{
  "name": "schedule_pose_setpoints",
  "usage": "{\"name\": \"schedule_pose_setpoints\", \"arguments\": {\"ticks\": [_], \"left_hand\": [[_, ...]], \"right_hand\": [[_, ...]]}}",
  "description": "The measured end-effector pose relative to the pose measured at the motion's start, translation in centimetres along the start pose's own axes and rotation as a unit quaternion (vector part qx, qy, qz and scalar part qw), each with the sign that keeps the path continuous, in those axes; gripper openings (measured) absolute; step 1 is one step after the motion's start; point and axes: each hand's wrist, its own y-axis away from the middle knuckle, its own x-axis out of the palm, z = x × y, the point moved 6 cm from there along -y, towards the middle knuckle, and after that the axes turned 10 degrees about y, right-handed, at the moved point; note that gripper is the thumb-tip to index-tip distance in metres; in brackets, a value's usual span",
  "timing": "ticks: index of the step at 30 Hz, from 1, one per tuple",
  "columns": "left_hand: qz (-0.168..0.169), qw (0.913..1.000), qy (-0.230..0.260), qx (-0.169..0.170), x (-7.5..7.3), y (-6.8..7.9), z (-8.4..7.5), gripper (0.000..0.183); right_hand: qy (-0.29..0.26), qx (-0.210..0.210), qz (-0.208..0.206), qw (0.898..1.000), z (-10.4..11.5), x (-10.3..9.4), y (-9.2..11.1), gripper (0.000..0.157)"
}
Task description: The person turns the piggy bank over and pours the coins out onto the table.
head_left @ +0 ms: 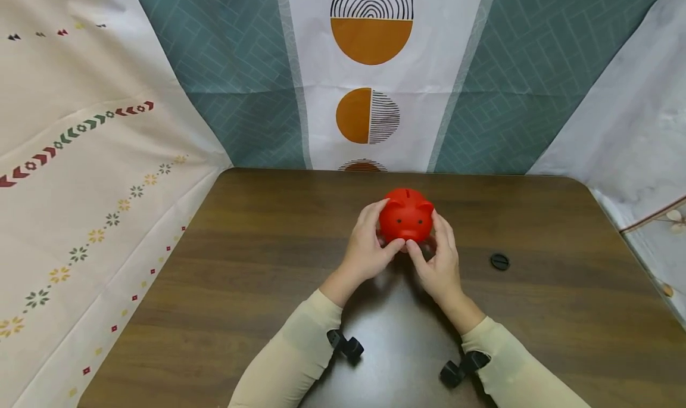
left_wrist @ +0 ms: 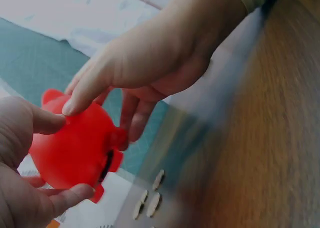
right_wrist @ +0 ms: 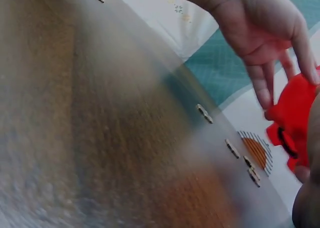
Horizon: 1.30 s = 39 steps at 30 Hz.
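Observation:
A red piggy bank [head_left: 405, 218] is held upright between both hands near the far side of the table, its coin slot on top. My left hand [head_left: 368, 241] grips it on the left and my right hand [head_left: 438, 259] on the right, with the thumbs meeting low at its front. In the left wrist view a dark opening [left_wrist: 106, 165] shows in its underside between the stubby feet. Small flat pale pieces like coins [left_wrist: 153, 204] appear beyond and below the bank in both wrist views; the bank and hands hide them from the head camera.
A round black plug [head_left: 500, 261] with a bar across it lies on the brown wooden table [head_left: 257, 277], right of my right hand. Patterned cloths [head_left: 241, 68] hang behind the table and along both sides. A black strap-on camera [head_left: 345, 345] sits on each wrist.

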Motion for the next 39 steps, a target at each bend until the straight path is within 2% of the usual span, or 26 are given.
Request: {"name": "schedule_pose_setpoints", "arguments": {"ticks": [3,7,9,12,14,15,16,19,20,22,25,30,31,33,35,37,38,39], "left_hand": [[0.008,0.9999,-0.001,-0.01,0.1,0.0,0.3,0.075],[0.005,0.9999,-0.012,0.007,0.1,0.0,0.4,0.075],[-0.001,0.9992,-0.001,0.039,0.1,0.1,0.0,0.076],[-0.014,0.9921,0.023,0.123,-0.1,0.1,-1.6,0.077],[-0.016,0.9893,0.031,0.142,-0.2,0.1,-2.1,0.077],[-0.018,0.99,0.024,0.138,-0.3,0.1,-2.1,0.077],[-0.017,0.9925,0.016,0.12,-0.3,0.1,-1.8,0.076],[-0.001,0.9991,-0.006,0.042,-0.2,0.1,-0.2,0.076],[0.003,0.9995,-0.014,0.027,-0.1,0.1,0.2,0.076],[0.009,0.9997,-0.017,0.015,0.0,0.0,0.6,0.077],[0.011,0.9997,-0.018,0.015,0.1,-0.1,0.7,0.077],[0.011,0.9997,-0.021,-0.002,0.3,-0.1,1.0,0.077],[0.009,0.9998,-0.02,0.002,0.3,0.0,0.9,0.077],[0.003,0.9994,-0.003,0.034,0.3,0.1,0.3,0.077],[-0.004,0.9954,0.018,0.094,0.3,0.2,-0.9,0.077],[-0.005,0.9885,0.035,0.147,0.3,0.4,-2.1,0.077],[-0.004,0.987,0.042,0.155,0.4,0.4,-2.4,0.077],[-0.004,0.9879,0.041,0.149,0.4,0.3,-2.5,0.077]], "right_hand": [[0.003,0.019,0.011,1.0,-0.4,0.1,0.1,0.072],[0.0,0.005,0.005,1.0,-0.3,0.0,0.0,0.068],[-0.013,-0.03,-0.025,0.999,0.2,-0.3,-0.1,0.064],[-0.028,-0.091,-0.085,0.992,0.9,-1.0,-0.3,0.062],[-0.023,-0.107,-0.095,0.989,0.2,-0.8,-0.3,0.066],[-0.016,-0.099,-0.086,0.991,-0.4,-0.5,-0.2,0.066],[-0.009,-0.086,-0.069,0.994,-1.2,-0.1,-0.1,0.065],[0.015,-0.036,-0.013,0.999,-3.7,1.1,0.5,0.069],[0.018,-0.025,-0.004,1.0,-4.1,1.2,0.7,0.07],[0.018,-0.013,0.004,1.0,-4.6,1.3,0.8,0.073],[0.018,-0.011,-0.001,1.0,-4.5,1.2,0.7,0.074],[0.017,-0.012,0.0,1.0,-3.4,0.9,0.5,0.071],[0.014,-0.017,-0.006,1.0,-2.9,0.7,0.4,0.069],[0.004,-0.045,-0.035,0.998,-2.1,0.2,0.4,0.065],[-0.004,-0.079,-0.079,0.994,-1.5,-0.4,0.3,0.063],[-0.009,-0.105,-0.114,0.988,-1.5,-0.8,0.4,0.068],[-0.01,-0.109,-0.12,0.987,-1.7,-0.8,0.4,0.071],[-0.012,-0.105,-0.117,0.987,-2.1,-0.8,0.4,0.071]]}}
